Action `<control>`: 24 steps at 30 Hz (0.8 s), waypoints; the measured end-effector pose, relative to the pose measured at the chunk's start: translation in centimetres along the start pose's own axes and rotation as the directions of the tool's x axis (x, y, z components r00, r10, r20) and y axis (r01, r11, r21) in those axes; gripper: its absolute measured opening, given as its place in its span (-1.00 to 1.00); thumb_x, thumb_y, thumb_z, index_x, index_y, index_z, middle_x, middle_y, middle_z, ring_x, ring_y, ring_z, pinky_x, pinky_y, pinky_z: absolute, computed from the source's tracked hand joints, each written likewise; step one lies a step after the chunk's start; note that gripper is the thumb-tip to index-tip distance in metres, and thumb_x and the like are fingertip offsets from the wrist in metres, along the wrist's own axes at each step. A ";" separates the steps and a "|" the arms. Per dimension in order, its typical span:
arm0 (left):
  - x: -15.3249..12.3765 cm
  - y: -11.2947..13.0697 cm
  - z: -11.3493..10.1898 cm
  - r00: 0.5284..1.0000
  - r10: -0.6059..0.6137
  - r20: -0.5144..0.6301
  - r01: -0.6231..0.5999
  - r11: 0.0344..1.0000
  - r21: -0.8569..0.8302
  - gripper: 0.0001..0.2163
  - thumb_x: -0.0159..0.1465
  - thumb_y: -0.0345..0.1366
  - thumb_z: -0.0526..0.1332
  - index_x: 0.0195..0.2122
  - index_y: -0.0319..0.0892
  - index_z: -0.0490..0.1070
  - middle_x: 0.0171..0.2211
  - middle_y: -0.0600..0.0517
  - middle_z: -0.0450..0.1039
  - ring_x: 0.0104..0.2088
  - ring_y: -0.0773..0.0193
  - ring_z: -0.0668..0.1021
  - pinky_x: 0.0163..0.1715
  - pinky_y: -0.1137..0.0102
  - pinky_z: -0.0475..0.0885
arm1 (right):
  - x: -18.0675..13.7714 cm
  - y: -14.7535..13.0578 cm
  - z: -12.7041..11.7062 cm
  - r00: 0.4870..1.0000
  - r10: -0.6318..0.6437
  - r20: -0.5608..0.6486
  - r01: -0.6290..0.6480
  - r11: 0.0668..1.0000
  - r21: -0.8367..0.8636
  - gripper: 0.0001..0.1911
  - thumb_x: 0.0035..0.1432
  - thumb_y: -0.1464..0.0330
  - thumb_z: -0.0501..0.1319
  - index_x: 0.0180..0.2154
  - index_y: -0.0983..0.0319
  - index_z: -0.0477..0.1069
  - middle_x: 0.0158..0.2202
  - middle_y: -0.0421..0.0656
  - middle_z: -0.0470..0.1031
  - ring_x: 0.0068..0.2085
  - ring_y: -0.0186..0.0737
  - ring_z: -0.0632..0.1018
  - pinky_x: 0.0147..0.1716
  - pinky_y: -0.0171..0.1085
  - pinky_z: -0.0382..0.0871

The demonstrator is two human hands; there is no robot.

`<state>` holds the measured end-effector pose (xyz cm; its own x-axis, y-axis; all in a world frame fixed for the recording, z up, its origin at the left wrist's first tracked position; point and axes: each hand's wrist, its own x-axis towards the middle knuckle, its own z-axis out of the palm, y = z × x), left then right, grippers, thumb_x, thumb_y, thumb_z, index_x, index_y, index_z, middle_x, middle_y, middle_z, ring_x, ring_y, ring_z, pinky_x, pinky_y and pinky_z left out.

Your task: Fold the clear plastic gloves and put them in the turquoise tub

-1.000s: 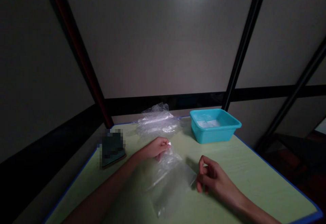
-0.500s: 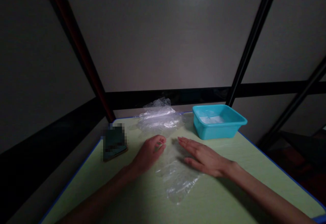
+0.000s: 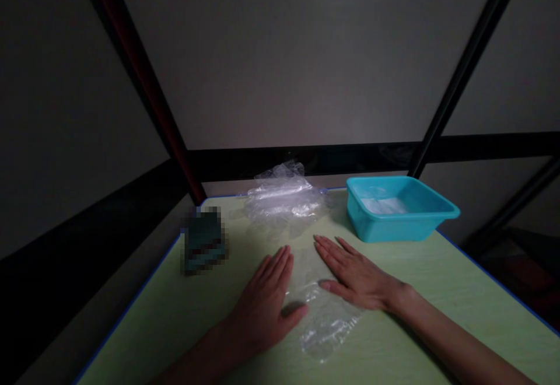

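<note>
A clear plastic bag [image 3: 326, 326], thin and wrinkled, lies on the pale green table in front of me. My left hand [image 3: 269, 300] rests at the bag's left edge with the fingers stretched out and the thumb apart. On the right side of the bag, my right hand [image 3: 354, 274] lies flat, palm down, fingers extended. Neither hand grips anything. Beyond the hands sits a loose pile of similar clear plastic bags [image 3: 286, 198] near the table's far edge.
A turquoise plastic basin [image 3: 394, 227] stands at the back right with white and clear material inside. At the left is a dark, pixelated upright object [image 3: 205, 239]. The green table [image 3: 236, 361] has a blue edge, and a grey panelled wall [image 3: 297, 70] rises behind it.
My left hand has gone from curled fingers to stretched out flat and come nearer to me. My right hand stays spread on the bag. The view has shifted slightly left.
</note>
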<state>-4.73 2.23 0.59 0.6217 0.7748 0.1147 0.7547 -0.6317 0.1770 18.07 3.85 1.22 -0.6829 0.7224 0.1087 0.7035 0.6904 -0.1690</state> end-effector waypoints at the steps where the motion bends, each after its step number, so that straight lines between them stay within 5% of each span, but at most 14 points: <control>1: 0.0 0.0 0.0 1.000 -0.004 0.015 0.004 1.000 0.010 -0.32 0.12 -0.07 0.07 0.17 -0.33 -0.12 0.20 -0.21 -0.18 0.18 0.07 -0.05 0.11 0.15 -0.02 | 0.0 0.0 0.0 1.000 0.003 0.001 -0.003 1.000 -0.003 -0.30 0.18 0.06 -0.17 0.19 0.37 -0.24 0.21 0.07 -0.17 0.20 -0.11 -0.09 0.14 -0.03 -0.20; 13: -0.8 -1.0 -0.4 0.997 -0.004 0.078 0.001 0.999 0.037 -0.27 0.13 -0.06 0.06 0.20 -0.34 -0.24 0.22 -0.19 -0.29 0.19 0.06 -0.12 0.11 0.12 -0.05 | 0.0 0.0 -0.2 0.999 0.031 0.039 -0.031 1.000 -0.003 -0.31 0.19 0.07 -0.20 0.19 0.37 -0.28 0.21 0.06 -0.23 0.21 -0.15 -0.15 0.14 -0.04 -0.24; 19: -0.5 0.4 -1.7 0.962 0.270 0.043 -0.264 0.958 -0.109 -0.39 0.21 -0.11 0.01 0.21 -0.15 -0.27 0.23 -0.02 -0.27 0.20 0.16 -0.10 0.14 0.18 -0.12 | -0.3 -0.1 -0.8 1.000 -0.023 0.020 0.023 0.999 0.027 -0.44 0.24 0.23 -0.21 0.20 0.27 -0.34 0.23 -0.07 -0.32 0.21 -0.21 -0.18 0.14 -0.05 -0.29; 24: 0.0 1.7 -1.7 0.934 0.318 0.163 -0.301 0.946 -0.125 -0.44 0.24 -0.15 -0.02 0.20 -0.19 -0.22 0.23 -0.02 -0.25 0.20 0.22 -0.12 0.16 0.24 -0.20 | -0.2 -0.2 0.0 0.998 -0.045 0.040 0.045 0.999 0.003 -0.44 0.24 0.26 -0.18 0.20 0.31 -0.28 0.22 -0.02 -0.27 0.21 -0.19 -0.15 0.15 -0.07 -0.30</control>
<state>-3.83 1.23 2.57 0.8550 0.5186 0.0039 0.5007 -0.8273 0.2546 18.04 3.53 1.21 -0.7210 0.6886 0.0771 0.6716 0.7219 -0.1668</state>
